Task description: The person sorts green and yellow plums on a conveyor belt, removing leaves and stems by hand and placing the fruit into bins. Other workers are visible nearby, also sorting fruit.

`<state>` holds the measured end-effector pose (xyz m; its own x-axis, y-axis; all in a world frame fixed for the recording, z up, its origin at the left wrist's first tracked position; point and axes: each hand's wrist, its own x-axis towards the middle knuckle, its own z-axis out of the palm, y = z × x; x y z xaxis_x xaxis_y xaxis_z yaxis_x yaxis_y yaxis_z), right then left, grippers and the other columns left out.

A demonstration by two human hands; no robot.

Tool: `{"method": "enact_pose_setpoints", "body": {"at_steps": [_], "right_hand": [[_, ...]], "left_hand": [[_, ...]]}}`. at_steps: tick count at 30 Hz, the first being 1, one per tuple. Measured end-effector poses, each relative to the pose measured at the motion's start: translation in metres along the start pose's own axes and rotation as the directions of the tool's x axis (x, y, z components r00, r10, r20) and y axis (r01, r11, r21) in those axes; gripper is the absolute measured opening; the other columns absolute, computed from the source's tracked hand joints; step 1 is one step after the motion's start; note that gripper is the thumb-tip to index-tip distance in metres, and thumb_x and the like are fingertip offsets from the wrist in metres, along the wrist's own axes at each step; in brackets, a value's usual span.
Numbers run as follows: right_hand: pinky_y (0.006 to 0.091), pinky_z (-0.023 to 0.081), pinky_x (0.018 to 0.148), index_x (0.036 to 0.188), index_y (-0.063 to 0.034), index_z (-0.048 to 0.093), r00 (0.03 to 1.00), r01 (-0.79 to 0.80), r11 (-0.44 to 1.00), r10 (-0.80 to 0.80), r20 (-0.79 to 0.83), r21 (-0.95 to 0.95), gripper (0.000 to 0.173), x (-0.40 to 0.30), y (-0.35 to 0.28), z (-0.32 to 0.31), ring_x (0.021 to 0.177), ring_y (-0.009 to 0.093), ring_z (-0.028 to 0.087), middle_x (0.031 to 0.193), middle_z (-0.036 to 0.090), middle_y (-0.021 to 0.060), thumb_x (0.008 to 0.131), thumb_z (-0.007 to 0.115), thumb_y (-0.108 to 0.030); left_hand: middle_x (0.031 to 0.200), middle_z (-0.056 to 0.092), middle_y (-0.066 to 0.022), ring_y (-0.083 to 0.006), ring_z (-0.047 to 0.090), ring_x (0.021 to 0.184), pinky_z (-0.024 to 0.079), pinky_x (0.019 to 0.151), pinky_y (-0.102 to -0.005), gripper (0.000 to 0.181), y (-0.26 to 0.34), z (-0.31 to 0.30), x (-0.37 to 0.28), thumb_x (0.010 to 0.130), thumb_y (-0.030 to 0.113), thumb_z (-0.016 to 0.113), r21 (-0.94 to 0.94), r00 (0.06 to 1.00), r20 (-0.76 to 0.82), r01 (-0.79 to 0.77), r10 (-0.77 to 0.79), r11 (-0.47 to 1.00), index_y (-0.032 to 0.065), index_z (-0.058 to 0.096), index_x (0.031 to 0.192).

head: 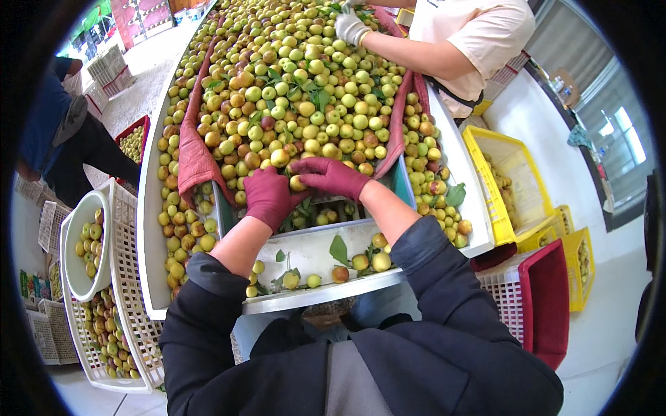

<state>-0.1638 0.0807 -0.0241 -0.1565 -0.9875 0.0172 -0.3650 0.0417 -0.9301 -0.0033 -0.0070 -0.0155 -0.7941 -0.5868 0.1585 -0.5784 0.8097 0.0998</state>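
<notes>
A large heap of small green and reddish fruits (312, 104) covers the metal sorting table (322, 240) before me. My left hand (268, 196), in a maroon glove, is at the near edge of the heap, its fingers bent over the fruits; whether it holds one is hidden. My right hand (330, 178), gloved alike, reaches in from the right with curved fingers over a yellowish fruit (297, 183) between the two hands. Just below them, a blue-rimmed opening (320, 224) shows fruits and leaves inside. Loose fruits (341, 274) and green leaves (339, 249) lie along the near ledge.
Red padded cloths (197, 151) flank the heap, with fruit-filled side channels beyond. A co-worker's gloved hand (351, 27) touches the heap at upper right. At left, a white basin (73, 255) sits on a white crate (127, 281); another person stands beyond. Yellow crates (525, 203) and a maroon-lined crate (551, 307) are at right.
</notes>
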Motion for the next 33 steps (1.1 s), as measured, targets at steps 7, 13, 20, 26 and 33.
{"method": "enact_pose_setpoints", "body": {"at_steps": [7, 13, 20, 26, 33], "right_hand": [[0.0377, 0.045, 0.095, 0.128, -0.0055, 0.051, 0.762, 0.197, 0.872, -0.424, -0.490, -0.448, 0.051, 0.073, -0.011, -0.042, 0.111, 0.032, 0.056, 0.122, 0.056, 0.0193, 0.083, 0.068, -0.025], [0.0458, 0.049, 0.091, 0.144, -0.0209, 0.029, 0.792, -0.512, 0.638, 0.090, -0.604, -0.575, 0.090, 0.135, -0.031, -0.054, 0.117, 0.034, 0.053, 0.138, 0.036, 0.0219, 0.072, 0.073, -0.052], [0.0463, 0.052, 0.085, 0.107, -0.0125, 0.066, 0.785, -0.588, 0.515, 0.180, -0.593, -0.623, 0.032, 0.123, -0.007, -0.089, 0.102, 0.032, 0.064, 0.116, 0.063, 0.0153, 0.084, 0.064, -0.035], [0.0414, 0.051, 0.082, 0.094, -0.0149, 0.069, 0.884, -0.361, 0.748, 0.083, -0.460, -0.558, 0.030, 0.073, 0.004, -0.071, 0.090, 0.032, 0.065, 0.097, 0.069, 0.0140, 0.076, 0.063, -0.039], [0.0276, 0.047, 0.079, 0.093, -0.0074, 0.066, 0.954, -0.123, 0.977, 0.164, -0.253, 0.173, 0.020, 0.025, 0.016, -0.076, 0.082, 0.011, 0.059, 0.089, 0.065, -0.0004, 0.083, 0.068, -0.024]], "left_hand": [[0.082, 0.061, -0.0057, -0.0295, 0.058, 0.083, 0.044, 0.070, -0.0422, 0.036, -0.010, 0.023, 0.005, 0.057, 0.048, 0.080, -0.231, 0.978, -0.082, -0.205, 0.191, 0.951, 0.0187, 0.068, 0.074], [0.084, 0.062, -0.0022, -0.0286, 0.057, 0.090, 0.041, 0.077, -0.0426, 0.023, -0.016, 0.029, 0.005, 0.060, 0.036, 0.079, -0.366, 0.979, 0.032, -0.174, 0.199, 0.914, 0.0195, 0.067, 0.069], [0.073, 0.065, -0.0125, -0.0328, 0.064, 0.071, 0.050, 0.063, -0.0406, 0.006, 0.001, 0.024, 0.007, 0.070, 0.017, 0.066, -0.556, 0.994, 0.007, -0.087, 0.109, 0.827, 0.0120, 0.064, 0.073], [0.072, 0.062, -0.0046, -0.0168, 0.064, 0.063, 0.046, 0.051, -0.0295, 0.019, -0.017, 0.019, 0.009, 0.077, 0.017, 0.073, -0.839, 0.883, 0.462, 0.406, 0.080, 0.361, 0.0059, 0.058, 0.082], [0.073, 0.063, -0.0011, -0.0115, 0.060, 0.056, 0.044, 0.048, -0.0239, 0.017, -0.017, 0.014, 0.011, 0.083, 0.019, 0.072, -0.857, 0.813, 0.515, 0.493, 0.273, 0.148, 0.0093, 0.059, 0.089]]}}
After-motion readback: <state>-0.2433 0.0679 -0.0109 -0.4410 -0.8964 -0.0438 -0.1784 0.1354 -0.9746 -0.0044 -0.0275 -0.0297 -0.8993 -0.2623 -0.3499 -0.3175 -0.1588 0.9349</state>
